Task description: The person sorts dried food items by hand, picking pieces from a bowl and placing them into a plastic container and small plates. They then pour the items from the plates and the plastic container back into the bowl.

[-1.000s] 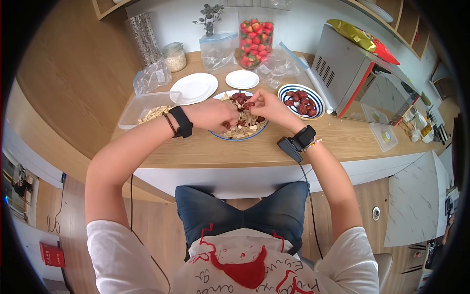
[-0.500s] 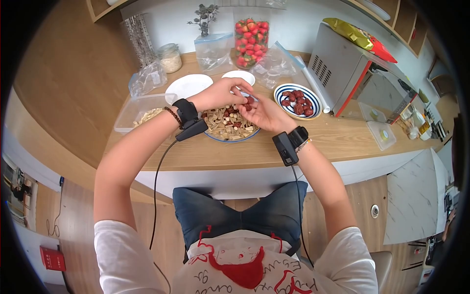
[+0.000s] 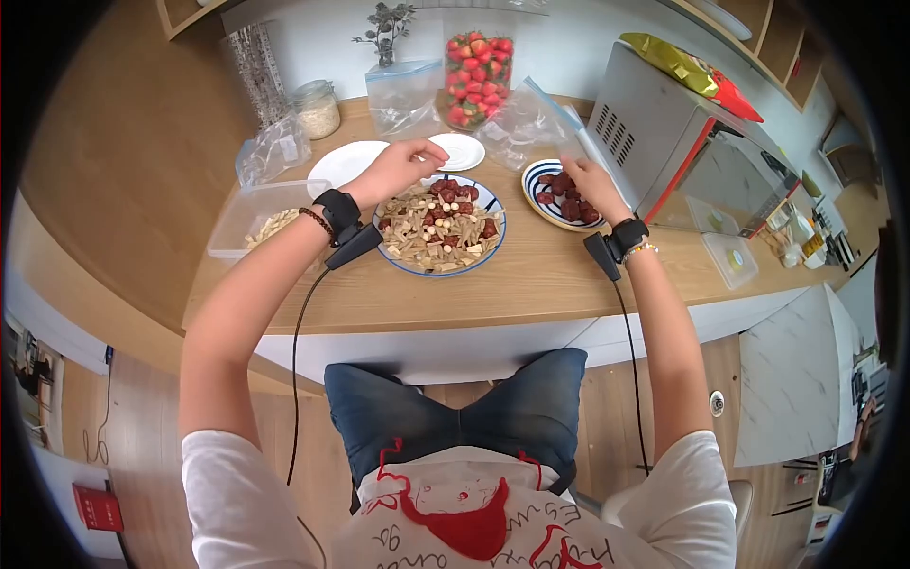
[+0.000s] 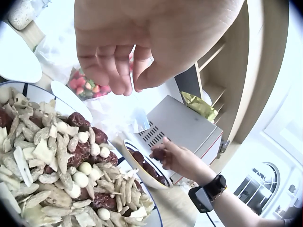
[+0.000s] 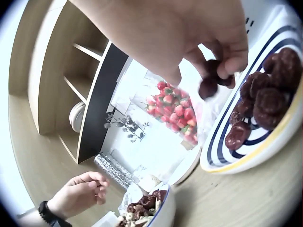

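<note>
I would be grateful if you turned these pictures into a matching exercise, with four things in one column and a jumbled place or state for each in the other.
Column one
1. Right hand
2. Strawberries
3. Left hand
4. Foil bag

Column two
A. On top of the microwave
B. Fingers relaxed, holding nothing
C. Pinching dark fruit beside the striped dish
D. Bright red, behind the small plate

Right pairs: 1-C, 2-D, 3-B, 4-A.
</note>
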`<state>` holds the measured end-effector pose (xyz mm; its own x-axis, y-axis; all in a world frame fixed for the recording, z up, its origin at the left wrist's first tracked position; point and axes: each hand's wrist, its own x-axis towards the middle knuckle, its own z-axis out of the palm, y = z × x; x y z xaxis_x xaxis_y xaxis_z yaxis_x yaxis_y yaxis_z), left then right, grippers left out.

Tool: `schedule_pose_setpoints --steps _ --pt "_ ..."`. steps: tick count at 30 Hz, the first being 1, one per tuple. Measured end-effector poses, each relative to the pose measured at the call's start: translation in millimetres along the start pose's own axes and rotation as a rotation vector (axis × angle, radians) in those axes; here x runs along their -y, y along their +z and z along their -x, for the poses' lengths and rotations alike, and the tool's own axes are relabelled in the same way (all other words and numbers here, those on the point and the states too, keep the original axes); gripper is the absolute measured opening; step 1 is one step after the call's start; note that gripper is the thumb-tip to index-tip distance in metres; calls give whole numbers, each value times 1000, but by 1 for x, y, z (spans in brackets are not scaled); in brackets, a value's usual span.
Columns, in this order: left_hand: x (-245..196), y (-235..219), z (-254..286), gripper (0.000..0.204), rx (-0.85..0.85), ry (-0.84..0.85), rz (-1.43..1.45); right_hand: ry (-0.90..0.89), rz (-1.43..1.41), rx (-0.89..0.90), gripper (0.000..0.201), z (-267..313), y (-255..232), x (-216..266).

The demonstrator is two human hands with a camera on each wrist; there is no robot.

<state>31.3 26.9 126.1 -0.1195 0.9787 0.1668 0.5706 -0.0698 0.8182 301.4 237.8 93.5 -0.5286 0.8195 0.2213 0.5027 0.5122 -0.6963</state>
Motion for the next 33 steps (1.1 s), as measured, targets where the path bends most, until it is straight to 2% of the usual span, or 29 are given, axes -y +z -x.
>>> schedule_pose_setpoints --steps 2,4,7,11,14,16,17,20,21,24,25,28,33 --pt "-1 0 -1 22 -5 9 -19 10 3 41 52 1 -4 -2" --pt "-2 0 0 21 -19 17 -58 6 -15 -3 50 -9 -2 -19" --pt "1 -2 2 19 -37 19 -137 -38 -14 -32 44 -2 -2 -16" --pt "19 -4 -10 17 -40 -28 -198 10 -172 79 32 26 -1 38" --pt "11 3 -10 21 37 -19 -339 -322 -134 199 28 22 29 45" --pt "7 11 -12 24 98 12 -455 -453 -157 358 25 36 38 74" --pt "9 15 -14 25 120 26 -506 -429 -142 374 26 41 44 86" --pt "8 22 -16 23 128 43 -579 -738 56 236 24 20 85 81" --pt "8 23 -15 24 116 29 -593 -715 2 253 26 16 93 81" --pt "8 29 -11 24 61 -15 -673 -679 146 287 27 5 103 83" --pt "8 30 -10 24 37 -29 -704 -616 220 294 28 3 105 84" --pt "7 32 -8 25 57 -58 -779 -578 268 270 28 3 110 81" --pt "11 32 -9 27 -1 -52 -725 -529 199 300 24 1 106 81"
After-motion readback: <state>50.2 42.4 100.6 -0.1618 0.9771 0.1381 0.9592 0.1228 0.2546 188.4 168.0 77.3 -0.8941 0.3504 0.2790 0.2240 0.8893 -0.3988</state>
